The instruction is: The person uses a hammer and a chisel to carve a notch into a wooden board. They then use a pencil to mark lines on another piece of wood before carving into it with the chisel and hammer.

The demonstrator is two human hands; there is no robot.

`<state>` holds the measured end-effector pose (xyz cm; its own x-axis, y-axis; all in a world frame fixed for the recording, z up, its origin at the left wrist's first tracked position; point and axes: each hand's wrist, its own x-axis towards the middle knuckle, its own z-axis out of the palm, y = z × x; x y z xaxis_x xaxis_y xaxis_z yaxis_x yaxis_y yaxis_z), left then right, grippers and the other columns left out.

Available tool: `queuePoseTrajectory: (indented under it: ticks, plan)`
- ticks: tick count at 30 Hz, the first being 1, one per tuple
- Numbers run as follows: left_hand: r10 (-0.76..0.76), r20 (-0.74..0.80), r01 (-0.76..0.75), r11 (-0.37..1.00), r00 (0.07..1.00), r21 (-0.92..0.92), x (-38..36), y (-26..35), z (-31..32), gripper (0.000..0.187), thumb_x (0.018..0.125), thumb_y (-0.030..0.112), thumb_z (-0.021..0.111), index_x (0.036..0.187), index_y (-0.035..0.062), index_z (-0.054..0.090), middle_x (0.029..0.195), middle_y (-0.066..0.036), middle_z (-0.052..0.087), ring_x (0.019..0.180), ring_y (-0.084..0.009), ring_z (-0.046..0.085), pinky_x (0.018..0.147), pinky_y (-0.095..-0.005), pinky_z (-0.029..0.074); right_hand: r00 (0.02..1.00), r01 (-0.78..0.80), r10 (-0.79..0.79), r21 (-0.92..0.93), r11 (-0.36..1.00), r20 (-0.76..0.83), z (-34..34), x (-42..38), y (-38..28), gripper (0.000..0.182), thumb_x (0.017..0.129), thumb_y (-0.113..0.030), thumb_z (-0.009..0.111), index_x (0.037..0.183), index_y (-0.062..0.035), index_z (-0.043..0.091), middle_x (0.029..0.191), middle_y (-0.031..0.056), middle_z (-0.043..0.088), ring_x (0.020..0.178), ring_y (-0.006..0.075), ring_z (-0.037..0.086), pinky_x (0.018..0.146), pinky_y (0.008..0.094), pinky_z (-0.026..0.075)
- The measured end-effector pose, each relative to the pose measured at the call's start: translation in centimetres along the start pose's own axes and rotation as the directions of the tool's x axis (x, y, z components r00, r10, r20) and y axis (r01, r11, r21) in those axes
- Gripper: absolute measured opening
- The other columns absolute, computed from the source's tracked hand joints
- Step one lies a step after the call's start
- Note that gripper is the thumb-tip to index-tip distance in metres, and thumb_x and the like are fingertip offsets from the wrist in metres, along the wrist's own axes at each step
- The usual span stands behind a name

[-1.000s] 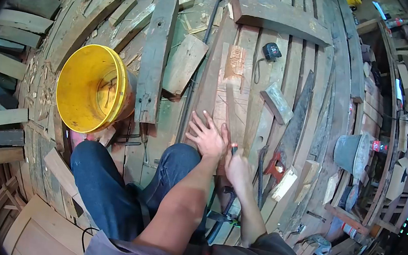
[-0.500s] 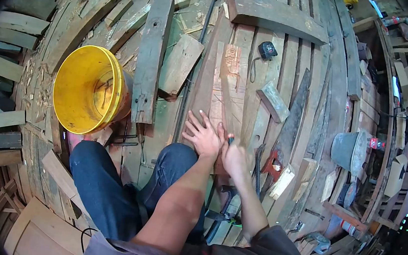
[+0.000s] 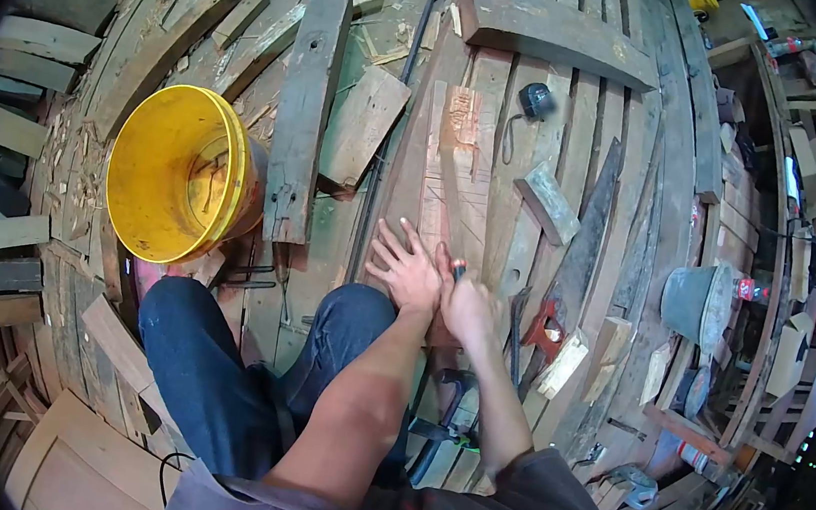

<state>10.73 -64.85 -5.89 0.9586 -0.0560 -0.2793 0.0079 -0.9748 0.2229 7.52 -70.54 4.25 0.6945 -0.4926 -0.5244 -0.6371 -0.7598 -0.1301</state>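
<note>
A reddish board with pencil lines and a roughly cut notch near its far end lies before me. My left hand is spread, its palm down on the board's near left part. Beside it, my right hand is closed round a small tool with an orange and dark end; the rest of the tool is hidden. A thin wooden strip runs along the board from the notch toward my hands. Right of the board lie a handsaw with a red handle and a small grey block.
A yellow bucket stands at the left. Beyond the board are a thick timber and a black tape measure. A grey plank lies left of centre, and a clamp is near my body. A grey bucket is at the right.
My right hand has shifted slightly, and more of the tool's orange end shows above it. My left hand stays spread in about the same place.
</note>
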Motion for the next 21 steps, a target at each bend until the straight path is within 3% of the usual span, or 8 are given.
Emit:
queuePoseTrajectory:
  ticks: [4,11,12,16,21]
  plan:
    - [0.003,-0.024,-0.004,1.0,1.0,-0.018,0.1,0.0,0.5,0.076,0.097,0.056,0.036,0.155,0.0074,0.026,0.161,-0.026,0.011,0.141,-0.0482,0.025,0.104,-0.0728,0.024,0.998,0.026,-0.025,0.022,0.999,-0.052,0.8,0.9,-0.5,0.041,0.096,-0.031,0.051,0.101,0.0086,0.059,0.085,0.0308,0.069,0.083,0.0438,0.07,0.078,0.053,0.054]
    - [0.005,-0.057,-0.006,1.0,0.998,-0.022,0.1,-0.1,0.3,0.077,0.095,0.053,0.041,0.154,0.0061,0.027,0.16,-0.027,0.013,0.141,-0.0485,0.025,0.104,-0.072,0.023,0.998,-0.012,0.011,0.025,1.0,0.061,-0.2,-3.8,0.6,0.046,0.097,-0.033,0.05,0.106,0.0116,0.054,0.079,0.0313,0.068,0.08,0.044,0.07,0.075,0.053,0.055]
    - [0.006,-0.056,-0.007,1.0,0.998,-0.029,0.2,-0.1,0.4,0.077,0.095,0.053,0.041,0.154,0.0061,0.027,0.16,-0.027,0.013,0.141,-0.0484,0.025,0.104,-0.072,0.023,1.0,0.003,-0.004,0.032,0.999,0.009,0.0,-3.3,0.4,0.046,0.097,-0.034,0.049,0.101,0.01,0.06,0.081,0.0304,0.068,0.081,0.0436,0.07,0.076,0.0532,0.055]
    - [0.005,-0.063,-0.008,0.999,0.998,-0.044,0.1,0.0,0.6,0.076,0.096,0.053,0.04,0.154,0.0066,0.026,0.161,-0.026,0.012,0.14,-0.0484,0.025,0.105,-0.0721,0.023,0.999,-0.023,0.02,0.051,0.998,0.05,-2.1,0.2,-1.1,0.048,0.097,-0.037,0.047,0.087,0.0024,0.072,0.087,0.0292,0.069,0.085,0.0431,0.07,0.081,0.0531,0.054]
    - [-0.003,-0.021,0.002,1.0,1.0,-0.023,0.1,0.0,0.3,0.074,0.097,0.051,0.039,0.155,0.0082,0.025,0.161,-0.025,0.013,0.14,-0.0481,0.026,0.105,-0.0715,0.024,0.998,-0.03,0.027,0.049,0.998,0.057,-1.4,-1.3,-0.4,0.047,0.097,-0.036,0.047,0.089,0.0039,0.069,0.086,0.0306,0.069,0.086,0.0447,0.069,0.081,0.0537,0.054]
